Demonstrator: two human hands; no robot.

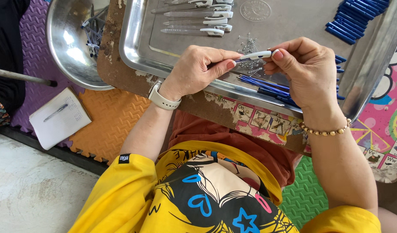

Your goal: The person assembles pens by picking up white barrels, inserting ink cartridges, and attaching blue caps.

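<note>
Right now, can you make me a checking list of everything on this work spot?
Surface: metal tray on a worn board, over colourful foam mats.
Job's things: white pen part held between both hands; blue refills and tiny springs lie under it; finished clear pens lined up at the tray's far side; blue pieces stacked at the right.
Clutter: steel bowl with parts; notepad with pen on the mat.
Grips: left hand and right hand pinch the white pen part.
Cables: nothing seen.
Surroundings: concrete floor at the left.
</note>
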